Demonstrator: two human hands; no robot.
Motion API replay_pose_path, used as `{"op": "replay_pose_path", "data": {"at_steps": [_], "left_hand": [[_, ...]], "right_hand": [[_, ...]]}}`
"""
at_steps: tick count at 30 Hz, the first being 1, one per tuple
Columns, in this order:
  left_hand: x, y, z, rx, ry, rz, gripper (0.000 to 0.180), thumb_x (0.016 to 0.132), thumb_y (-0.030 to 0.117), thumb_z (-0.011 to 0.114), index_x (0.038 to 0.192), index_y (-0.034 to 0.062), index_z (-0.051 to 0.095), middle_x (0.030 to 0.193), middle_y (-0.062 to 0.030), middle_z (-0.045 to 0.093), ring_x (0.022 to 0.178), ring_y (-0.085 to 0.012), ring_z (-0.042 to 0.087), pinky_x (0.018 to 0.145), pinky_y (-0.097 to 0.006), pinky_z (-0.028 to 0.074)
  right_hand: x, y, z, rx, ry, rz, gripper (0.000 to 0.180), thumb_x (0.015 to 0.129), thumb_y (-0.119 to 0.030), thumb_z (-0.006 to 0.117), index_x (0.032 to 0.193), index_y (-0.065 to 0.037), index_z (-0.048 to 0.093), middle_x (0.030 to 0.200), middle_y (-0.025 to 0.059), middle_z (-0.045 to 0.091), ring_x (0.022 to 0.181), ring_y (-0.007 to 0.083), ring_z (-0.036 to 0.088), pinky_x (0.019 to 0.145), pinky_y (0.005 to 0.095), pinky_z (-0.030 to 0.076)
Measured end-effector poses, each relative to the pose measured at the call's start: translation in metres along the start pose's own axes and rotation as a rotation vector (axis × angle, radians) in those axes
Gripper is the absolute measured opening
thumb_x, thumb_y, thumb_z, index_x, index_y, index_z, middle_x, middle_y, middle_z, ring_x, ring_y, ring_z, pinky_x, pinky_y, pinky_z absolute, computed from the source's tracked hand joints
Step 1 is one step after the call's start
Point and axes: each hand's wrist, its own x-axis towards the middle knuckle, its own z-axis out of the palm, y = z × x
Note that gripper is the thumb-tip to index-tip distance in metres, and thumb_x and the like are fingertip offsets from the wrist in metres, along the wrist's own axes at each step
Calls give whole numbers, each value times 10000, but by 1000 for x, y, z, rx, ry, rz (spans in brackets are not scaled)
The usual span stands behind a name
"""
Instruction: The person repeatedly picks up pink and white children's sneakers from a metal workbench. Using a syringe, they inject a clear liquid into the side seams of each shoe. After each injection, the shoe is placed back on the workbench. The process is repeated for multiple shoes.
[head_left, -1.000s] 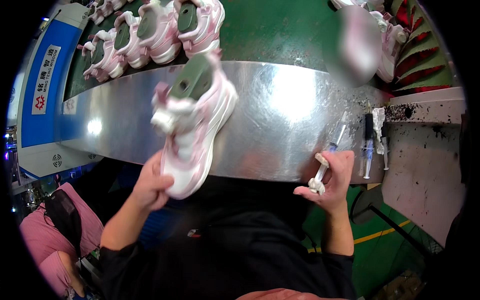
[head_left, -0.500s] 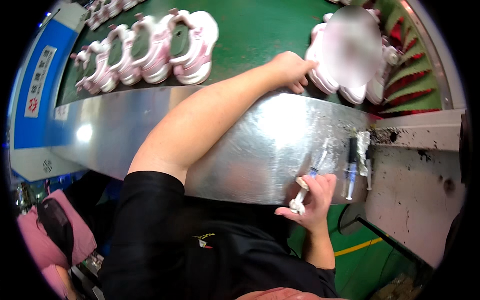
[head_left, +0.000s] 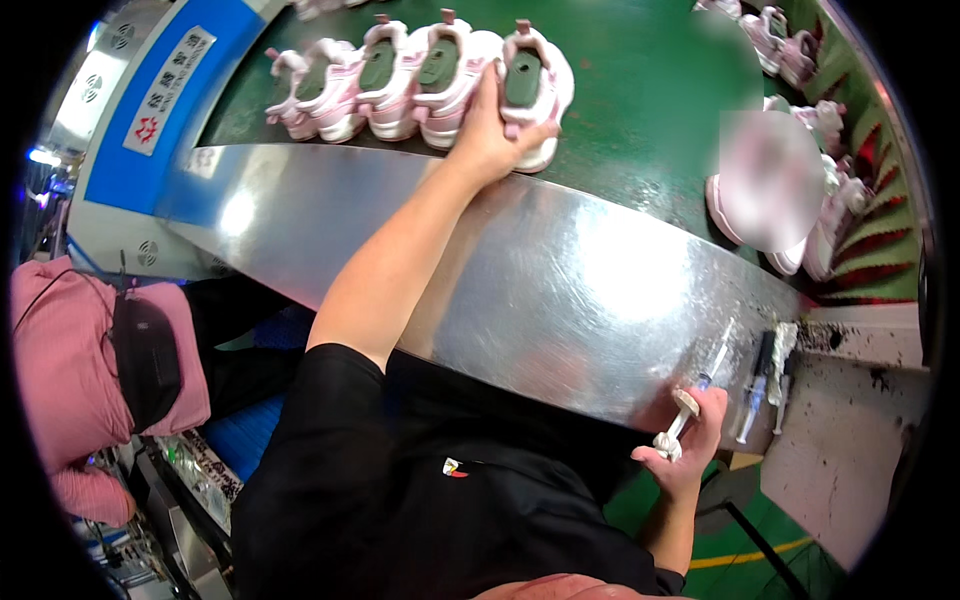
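Observation:
My left hand [head_left: 486, 140] reaches across to the near end of a row of white-and-pink sneakers. Its fingers close round the right-most sneaker [head_left: 560, 88], whose opening shows a dark green insole. The other sneakers [head_left: 384, 85] of the row stand close on its left. Low on the right, my right hand [head_left: 696, 432] grips a syringe [head_left: 716, 364] with its tip pointing away from me. White wrapping is bunched round the plunger end, by the thumb.
The sneakers stand on a green conveyor belt [head_left: 640, 130] behind a shiny metal ledge [head_left: 500, 300]. More sneakers [head_left: 838, 215] are gathered by red-and-green flaps on the right, partly blurred. Further syringes [head_left: 752, 400] lie at the ledge's right end. A person in pink [head_left: 70, 350] is at left.
My left hand has moved left from the sneakers on the right and taken hold of the end sneaker of the row. The view has shifted; my right hand still holds the syringe.

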Motion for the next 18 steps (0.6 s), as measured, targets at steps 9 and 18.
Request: {"op": "replay_pose_path", "data": {"at_steps": [9,18], "left_hand": [[-50,61,-73,-400,-228,-275,638,782,84,697,1341,-24,409,1190,-124,564,1026,-192,583,842,-319,514],[-147,98,-95,-522,-205,-438,1021,684,87,709,1481,54,71,1412,-159,330,1278,-307,418,1019,-402,416]], "right_hand": [[-37,-7,-27,92,19,163,879,575,-639,786,1158,-32,534,898,52,577,773,186,457,655,294,386],[-60,-13,-37,262,74,405,913,618,-561,811,1264,-5,482,1036,71,551,830,135,493,706,271,411]]}}
